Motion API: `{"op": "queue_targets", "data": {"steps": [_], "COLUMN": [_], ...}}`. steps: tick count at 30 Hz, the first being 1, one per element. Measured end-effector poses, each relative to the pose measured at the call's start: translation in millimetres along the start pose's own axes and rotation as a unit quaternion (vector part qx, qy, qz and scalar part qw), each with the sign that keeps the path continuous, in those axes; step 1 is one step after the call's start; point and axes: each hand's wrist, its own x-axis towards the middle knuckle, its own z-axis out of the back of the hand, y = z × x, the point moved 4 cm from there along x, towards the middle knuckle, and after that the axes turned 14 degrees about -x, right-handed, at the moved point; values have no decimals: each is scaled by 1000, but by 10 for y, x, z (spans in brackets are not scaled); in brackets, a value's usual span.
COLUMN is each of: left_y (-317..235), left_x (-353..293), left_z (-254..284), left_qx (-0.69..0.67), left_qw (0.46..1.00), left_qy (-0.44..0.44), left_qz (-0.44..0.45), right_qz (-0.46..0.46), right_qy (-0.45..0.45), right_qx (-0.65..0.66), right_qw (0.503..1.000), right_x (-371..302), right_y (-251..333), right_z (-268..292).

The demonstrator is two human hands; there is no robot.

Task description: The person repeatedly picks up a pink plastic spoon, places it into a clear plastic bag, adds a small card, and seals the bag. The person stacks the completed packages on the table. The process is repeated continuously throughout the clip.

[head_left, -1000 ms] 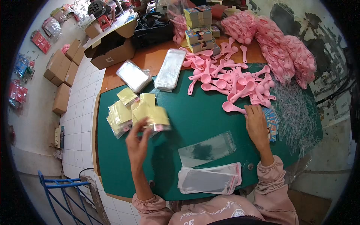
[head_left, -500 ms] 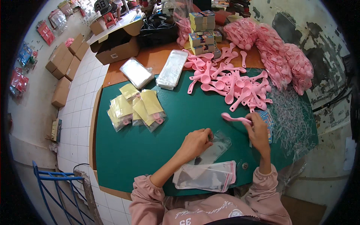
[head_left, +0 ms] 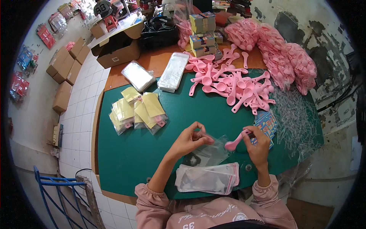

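A pink measuring spoon is pinched by its handle in my right hand, its bowl pointing left and down. My left hand is closed on the edge of a clear plastic bag, whose opening lies beside the spoon's bowl. Below both hands lies a stack of clear bags with pinkish edges. Printed blue cards are spread just beyond my right hand. Farther off is a heap of loose pink spoons.
Filled packets with yellow cards lie left on the green table mat. Behind them are two stacks of clear bags. Bundled cards, bagged spoons and an open carton stand at the back; clear plastic strips cover the right side.
The spoon has come down and left toward the bag, its bowl now tilted downward. My left hand has lifted the bag's edge, and more of the blue cards shows.
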Motion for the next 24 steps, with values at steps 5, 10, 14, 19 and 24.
{"op": "queue_targets", "data": {"steps": [5, 10, 14, 19, 24], "left_y": [-75, -72, -85, -103, -140], "left_x": [-67, -89, -94, -98, -113], "left_z": [-104, -105, -103, -119, -155], "left_qx": [-54, -14, -22, 8, 3], "left_qw": [995, 995, 995, 995, 995], "left_qy": [-72, -81, -81, -78, -82], "left_qz": [43, 52, 62, 59, 49], "right_qz": [-119, -125, -104, -93, -99], "right_qy": [-85, -96, -44, -92, -35], "right_qx": [157, 285, 261, 279, 261], "right_qw": [977, 945, 959, 951, 959], "right_x": [122, 153, 142, 121, 111], "right_y": [37, 137, 164, 216, 256], "right_z": [23, -17, -79, -48, -75]}}
